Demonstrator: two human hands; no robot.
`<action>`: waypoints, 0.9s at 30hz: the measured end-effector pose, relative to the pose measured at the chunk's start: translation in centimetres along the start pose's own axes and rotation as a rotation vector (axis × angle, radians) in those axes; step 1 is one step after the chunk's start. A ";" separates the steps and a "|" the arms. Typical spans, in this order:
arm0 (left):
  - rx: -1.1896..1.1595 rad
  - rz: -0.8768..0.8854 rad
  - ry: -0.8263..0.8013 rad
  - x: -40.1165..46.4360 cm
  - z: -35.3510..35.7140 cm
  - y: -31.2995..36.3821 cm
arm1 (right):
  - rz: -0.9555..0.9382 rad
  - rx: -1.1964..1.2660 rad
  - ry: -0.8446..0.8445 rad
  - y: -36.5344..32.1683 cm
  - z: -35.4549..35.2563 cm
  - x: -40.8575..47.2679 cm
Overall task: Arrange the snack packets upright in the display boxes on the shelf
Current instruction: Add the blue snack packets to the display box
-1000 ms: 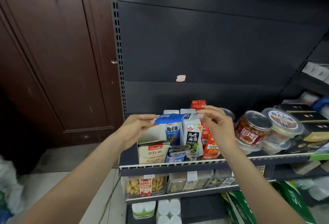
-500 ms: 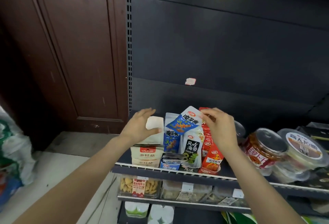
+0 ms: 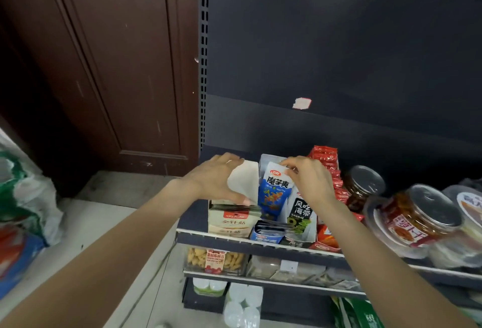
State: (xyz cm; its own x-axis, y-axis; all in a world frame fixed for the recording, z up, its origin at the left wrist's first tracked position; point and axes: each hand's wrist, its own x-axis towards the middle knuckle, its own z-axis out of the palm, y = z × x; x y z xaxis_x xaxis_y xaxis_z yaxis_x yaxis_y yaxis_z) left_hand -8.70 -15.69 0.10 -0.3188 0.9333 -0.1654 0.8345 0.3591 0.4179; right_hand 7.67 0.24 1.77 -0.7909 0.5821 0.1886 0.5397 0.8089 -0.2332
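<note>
On the shelf (image 3: 260, 243), blue snack packet (image 3: 273, 189) going upright into its display box

Right hand (image 3: 310, 181) pinches the packet's top edge; the packet stands tilted between the white flap (image 3: 243, 181) and the black-and-white packet (image 3: 302, 213). Left hand (image 3: 212, 179) grips the flap, holding it aside. Step in hand: seating the packet. Next move, as judged: press it down until vertical, then release both grips without disturbing the red packets (image 3: 326, 160) just beside

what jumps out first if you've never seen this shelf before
Two bare hands meet over the display boxes at the shelf's left end: the right hand pinches the top of an upright blue snack packet, while the left hand holds back a white box flap. To the right, clear lidded jars crowd the shelf.
</note>
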 end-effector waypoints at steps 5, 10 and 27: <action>-0.021 0.012 -0.017 -0.4 -0.1 -0.1 | -0.001 -0.127 -0.044 -0.6 2.8 1.1; -0.014 0.001 -0.013 -0.5 0.0 0.3 | -0.029 -0.293 -0.015 -0.7 4.2 1.4; -0.173 0.015 0.130 -4.5 2.9 1.1 | 0.014 0.297 -0.376 -0.6 -0.1 -7.0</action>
State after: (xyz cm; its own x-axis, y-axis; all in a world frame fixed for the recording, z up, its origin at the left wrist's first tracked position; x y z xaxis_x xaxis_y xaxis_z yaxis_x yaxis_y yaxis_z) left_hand -5.05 -19.52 -1.30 -0.3719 0.9272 -0.0459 0.7532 0.3303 0.5688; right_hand 12.87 -4.29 0.71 -0.8632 0.4782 -0.1618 0.4885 0.7106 -0.5064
